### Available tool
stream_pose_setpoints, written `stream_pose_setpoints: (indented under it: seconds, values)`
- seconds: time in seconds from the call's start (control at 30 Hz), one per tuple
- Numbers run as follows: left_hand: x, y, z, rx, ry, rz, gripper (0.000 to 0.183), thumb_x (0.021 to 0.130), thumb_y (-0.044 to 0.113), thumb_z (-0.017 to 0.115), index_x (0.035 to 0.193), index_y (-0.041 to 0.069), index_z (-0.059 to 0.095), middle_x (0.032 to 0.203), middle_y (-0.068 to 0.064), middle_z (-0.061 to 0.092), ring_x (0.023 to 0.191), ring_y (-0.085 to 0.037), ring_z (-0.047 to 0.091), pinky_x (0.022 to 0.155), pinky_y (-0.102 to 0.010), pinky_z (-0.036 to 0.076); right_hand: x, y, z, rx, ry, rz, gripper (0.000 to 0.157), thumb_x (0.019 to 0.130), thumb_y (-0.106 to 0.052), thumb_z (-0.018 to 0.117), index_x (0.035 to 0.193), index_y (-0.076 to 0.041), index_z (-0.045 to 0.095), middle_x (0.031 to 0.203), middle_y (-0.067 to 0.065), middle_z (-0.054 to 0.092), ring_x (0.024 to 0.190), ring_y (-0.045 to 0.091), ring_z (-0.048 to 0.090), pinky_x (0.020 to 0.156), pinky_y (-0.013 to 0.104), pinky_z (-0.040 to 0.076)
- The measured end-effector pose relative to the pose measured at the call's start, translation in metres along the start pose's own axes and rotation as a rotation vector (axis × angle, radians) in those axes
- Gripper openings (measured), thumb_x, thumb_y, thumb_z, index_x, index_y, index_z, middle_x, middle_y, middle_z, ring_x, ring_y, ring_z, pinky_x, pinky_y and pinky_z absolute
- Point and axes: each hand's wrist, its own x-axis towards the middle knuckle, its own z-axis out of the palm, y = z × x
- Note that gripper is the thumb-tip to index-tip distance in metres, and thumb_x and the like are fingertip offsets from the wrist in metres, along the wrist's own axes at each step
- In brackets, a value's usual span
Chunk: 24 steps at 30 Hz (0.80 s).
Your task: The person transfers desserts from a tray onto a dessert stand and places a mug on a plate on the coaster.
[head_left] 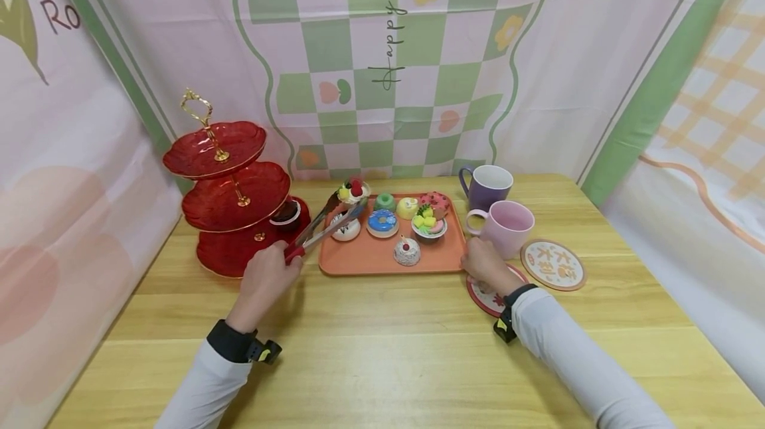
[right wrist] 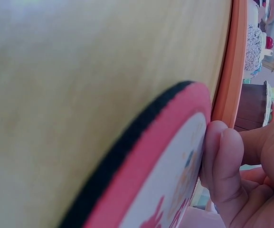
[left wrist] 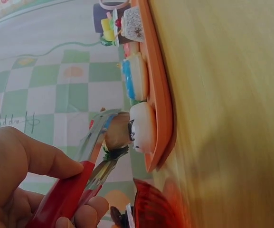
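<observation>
My left hand [head_left: 267, 283] grips the red handles of metal tongs [left wrist: 63, 194]. Between the tong tips is a fruit-topped cupcake [head_left: 354, 191], held above the far left corner of the orange tray [head_left: 364, 267]. Close under the tongs sits a white donut [left wrist: 144, 127] with dark markings. My right hand [head_left: 485, 264] pinches the tray's right edge, its fingertips at the rim in the right wrist view. A red-rimmed coaster [right wrist: 160, 166] lies beneath that hand, partly hidden by it in the head view.
The tray also holds a blue donut [head_left: 382, 222], a fruit cupcake [head_left: 429, 233], a white cake [head_left: 407, 252] and several other sweets. A red three-tier stand [head_left: 236, 196] with a dark cupcake [head_left: 287, 214] stands left. Right are purple [head_left: 489, 188] and pink mugs [head_left: 508, 228] and another coaster [head_left: 554, 264].
</observation>
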Motion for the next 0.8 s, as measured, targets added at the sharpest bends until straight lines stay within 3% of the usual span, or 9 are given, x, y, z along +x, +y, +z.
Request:
stream_pose_setpoints:
  seconds: [0.3, 0.6, 0.8]
  values:
    - [-0.014, -0.005, -0.011, 0.014, 0.014, 0.018, 0.017, 0.084, 0.018, 0.061, 0.078, 0.004, 0.054, 0.058, -0.005, 0.044, 0.05, -0.02, 0.041, 0.045, -0.03, 0.031, 0.0, 0.001, 0.0, -0.019, 0.007, -0.01, 0.009, 0.088, -0.005, 0.052, 0.086, 0.004, 0.054, 0.066, 0.011, 0.051, 0.053, 0.019, 0.054, 0.046, 0.028, 0.043]
    - [-0.03, -0.007, -0.02, 0.031, 0.029, 0.044, 0.017, 0.083, 0.018, 0.062, 0.081, 0.002, 0.057, 0.057, -0.003, 0.045, 0.05, -0.019, 0.041, 0.046, -0.03, 0.032, -0.001, 0.001, 0.001, 0.028, -0.011, 0.012, 0.01, 0.089, -0.005, 0.049, 0.088, 0.004, 0.053, 0.066, 0.011, 0.051, 0.047, 0.018, 0.053, 0.041, 0.027, 0.043]
    - [-0.039, -0.009, -0.025, 0.016, 0.011, 0.017, 0.018, 0.083, 0.019, 0.062, 0.086, 0.002, 0.059, 0.057, -0.003, 0.046, 0.05, -0.018, 0.042, 0.046, -0.031, 0.034, 0.001, 0.003, 0.001, 0.017, -0.006, 0.001, 0.009, 0.089, -0.004, 0.049, 0.087, 0.004, 0.053, 0.063, 0.011, 0.051, 0.046, 0.018, 0.053, 0.041, 0.029, 0.043]
